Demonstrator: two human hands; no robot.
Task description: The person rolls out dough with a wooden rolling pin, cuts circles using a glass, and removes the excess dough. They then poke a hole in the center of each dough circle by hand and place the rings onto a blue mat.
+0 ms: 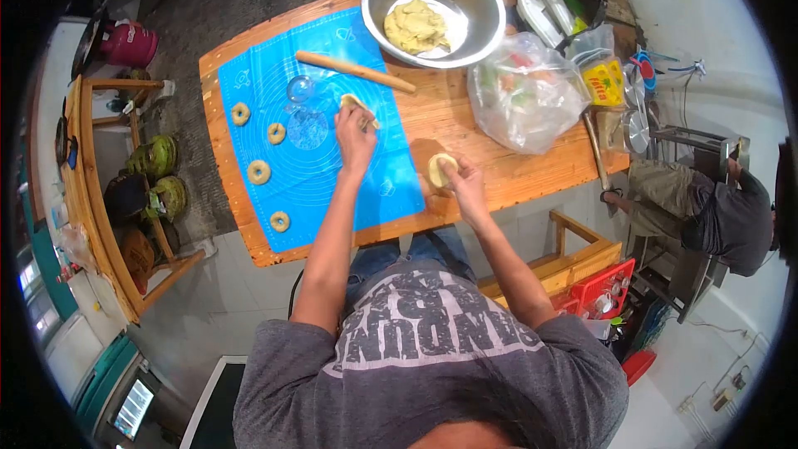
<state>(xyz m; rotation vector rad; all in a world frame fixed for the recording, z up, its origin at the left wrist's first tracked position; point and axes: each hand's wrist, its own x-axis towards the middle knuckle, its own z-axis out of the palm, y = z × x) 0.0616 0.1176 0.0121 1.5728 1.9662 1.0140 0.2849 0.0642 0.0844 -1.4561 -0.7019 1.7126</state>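
Observation:
My left hand [356, 143] is over the blue baking mat [391, 175], its fingers closed on a pale piece of dough [351, 102]. My right hand [467, 189], beside the mat's right edge, pinches a round flat piece of dough [439, 168] between thumb and fingers. Ring-shaped dough pieces lie on the left part of the mat, among them one dough ring [258, 172] near its edge. A clear round glass [301, 89] sits by a whitish patch on the mat. Behind it, a wooden rolling pin [356, 71] lies slantwise across the mat's far right side.
A steel bowl [374, 12] with a lump of yellowish dough [416, 27] stands at the wooden table's [440, 108] far edge. To its right are a filled clear plastic bag [528, 96], a yellow packet [604, 83] and a black bag [594, 0]. Another person [723, 216] is at far right.

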